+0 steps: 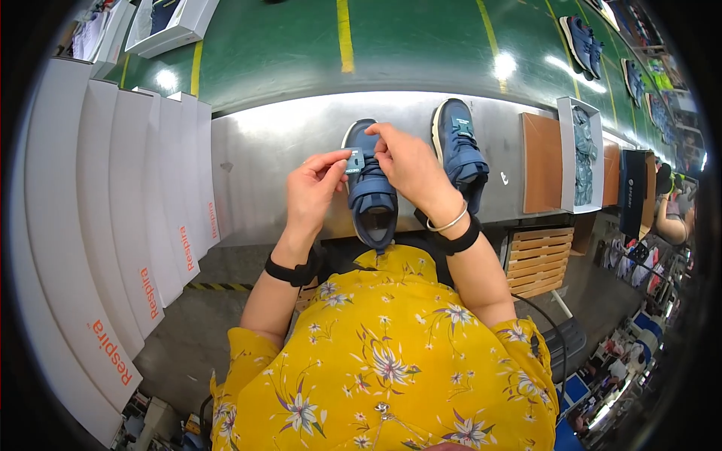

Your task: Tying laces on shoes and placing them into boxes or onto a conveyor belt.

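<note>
A dark blue sneaker [371, 197] is being worked on at the near edge of the shiny metal table [263, 143], toe pointing away, heel hanging toward the body. A small grey tag [355, 161] up at the tongue is being pinched between thumb and forefinger of the left hand [314, 192], while the right hand [410, 167] is being curled over the laces from the other side, fingertips closed on the same spot.

Handling-wise, the shoe is probably being treated as light and soft: padded upper, flexible strap, nothing fragile. The sole is likely the stiff part, so a grab at the heel or around the midfoot is being judged the safest hold; the tag itself looks flimsy and easily bent.

Counts: two loose sneakers are being seen on the table, the one in hand and its mate [459, 150] just beside it to the right. One open white box [580, 154] with wrapped shoes is being kept farther right, next to one brown lid [542, 162]. Roughly six flat white cartons [113, 225] are being stacked in a fan on the left. More shoes are being glimpsed on the green floor [421, 45], too small to count.
</note>
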Available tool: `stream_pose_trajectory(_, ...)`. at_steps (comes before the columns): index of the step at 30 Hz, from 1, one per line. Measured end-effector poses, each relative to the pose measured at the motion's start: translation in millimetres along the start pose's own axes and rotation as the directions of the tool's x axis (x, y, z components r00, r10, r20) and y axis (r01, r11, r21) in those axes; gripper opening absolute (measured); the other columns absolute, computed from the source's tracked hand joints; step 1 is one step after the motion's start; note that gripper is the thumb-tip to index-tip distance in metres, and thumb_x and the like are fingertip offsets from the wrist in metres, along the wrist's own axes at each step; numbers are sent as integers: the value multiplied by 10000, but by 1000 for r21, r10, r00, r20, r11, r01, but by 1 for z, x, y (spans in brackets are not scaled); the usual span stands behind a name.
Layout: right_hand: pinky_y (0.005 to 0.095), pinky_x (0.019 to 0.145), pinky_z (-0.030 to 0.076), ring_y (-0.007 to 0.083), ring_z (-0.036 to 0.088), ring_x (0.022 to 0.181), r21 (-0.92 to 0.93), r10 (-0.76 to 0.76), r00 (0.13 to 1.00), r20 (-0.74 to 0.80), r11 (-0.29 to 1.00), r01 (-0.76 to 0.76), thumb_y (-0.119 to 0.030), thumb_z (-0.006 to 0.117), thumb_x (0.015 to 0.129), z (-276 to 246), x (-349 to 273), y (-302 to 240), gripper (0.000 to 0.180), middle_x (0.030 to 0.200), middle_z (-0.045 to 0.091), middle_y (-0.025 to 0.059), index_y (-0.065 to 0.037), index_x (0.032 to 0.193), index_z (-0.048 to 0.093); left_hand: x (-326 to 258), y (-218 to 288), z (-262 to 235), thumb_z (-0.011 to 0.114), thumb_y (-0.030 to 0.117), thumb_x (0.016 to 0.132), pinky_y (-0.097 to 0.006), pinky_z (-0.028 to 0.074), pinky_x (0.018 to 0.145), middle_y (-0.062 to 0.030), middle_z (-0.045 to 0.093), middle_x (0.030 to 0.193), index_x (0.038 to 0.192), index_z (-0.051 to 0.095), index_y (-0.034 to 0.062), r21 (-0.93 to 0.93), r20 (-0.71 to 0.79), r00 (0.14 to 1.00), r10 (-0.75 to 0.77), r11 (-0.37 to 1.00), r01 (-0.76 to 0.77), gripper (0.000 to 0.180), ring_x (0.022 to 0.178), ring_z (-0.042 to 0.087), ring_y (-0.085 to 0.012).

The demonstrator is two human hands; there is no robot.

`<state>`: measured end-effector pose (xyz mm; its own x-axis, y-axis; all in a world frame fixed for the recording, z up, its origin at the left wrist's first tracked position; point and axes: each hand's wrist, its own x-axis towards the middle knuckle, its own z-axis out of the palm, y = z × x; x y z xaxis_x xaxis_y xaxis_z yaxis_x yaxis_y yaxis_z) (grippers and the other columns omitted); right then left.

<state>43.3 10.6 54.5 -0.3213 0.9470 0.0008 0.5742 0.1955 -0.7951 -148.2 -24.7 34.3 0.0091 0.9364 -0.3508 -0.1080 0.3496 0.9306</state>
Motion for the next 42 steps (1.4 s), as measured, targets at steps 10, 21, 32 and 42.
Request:
stream_pose_trajectory(10, 473, 804, 518, 416, 639, 929, -176, -177, 983, 41, 967, 182, 40, 591, 845, 11, 10, 15, 271, 963, 670, 226, -8, 1111, 580, 9, -7, 1, 659, 40, 942, -216, 474, 672, -28, 640, 957, 1104, 737, -7, 79, 13, 999, 32, 996, -33, 186, 759, 595, -78)
stream_pose_trajectory(21, 453, 763, 499, 374, 615, 868, 17, -141, 982, -123, 989, 144, 53, 624, 813, 16, -3, 18, 277, 874, 611, 164, -22, 1052, 505, 20, -2, 12, 724, 43, 877, -203, 468, 554, -16, 666, 723, 1068, 730, -35, 77, 3, 997, -83, 994, 83, 206, 609, 584, -56)
stream_pose_trajectory(32, 431, 715, 498, 383, 603, 820, 119, -106, 973, -203, 984, 132, 78, 657, 793, 28, -9, 30, 309, 878, 595, 163, -26, 1013, 466, 21, 4, 10, 711, 12, 877, -209, 489, 603, -38, 679, 791, 1105, 715, -53, -18, 62, 978, -201, 979, 202, 238, 653, 597, -79)
stream_pose_trajectory(42, 418, 715, 498, 367, 600, 802, 105, -226, 946, -231, 961, 255, 87, 664, 774, 31, -7, 39, 325, 864, 581, 144, -33, 1001, 464, 22, -1, 14, 718, 16, 868, -210, 489, 593, -42, 675, 775, 1121, 704, -55, -91, 3, 982, -191, 977, 190, 263, 638, 601, -89)
